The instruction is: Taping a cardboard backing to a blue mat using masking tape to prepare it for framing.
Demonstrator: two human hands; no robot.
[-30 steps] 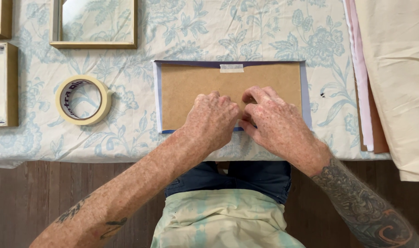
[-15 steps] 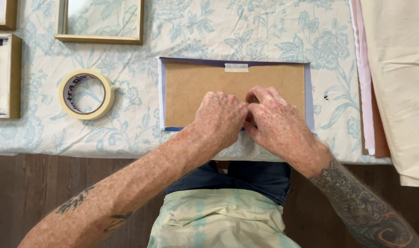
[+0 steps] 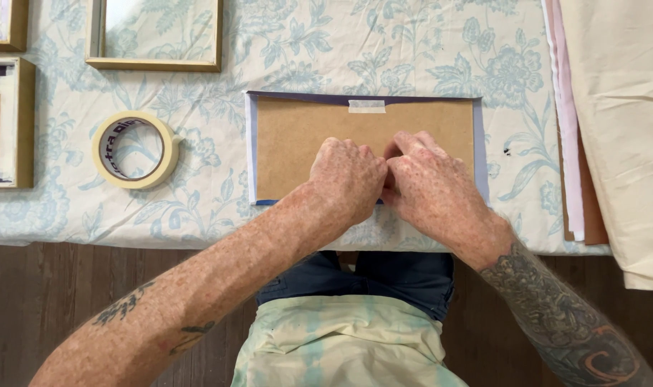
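Both the left hand (image 3: 349, 179) and right hand (image 3: 434, 188) press curled fingers together on the brown rectangular backing board (image 3: 298, 136) lying on the floral-clothed bench (image 3: 197, 208), seemingly smoothing its near edge, though whether anything is pinched stays hidden.

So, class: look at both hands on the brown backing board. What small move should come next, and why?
Probably pressing down along the board's near edge. Both the left hand and right hand meet at the near edge of the brown backing board, a strip of tape already holds its far edge, and the masking tape roll lies apart to the left.
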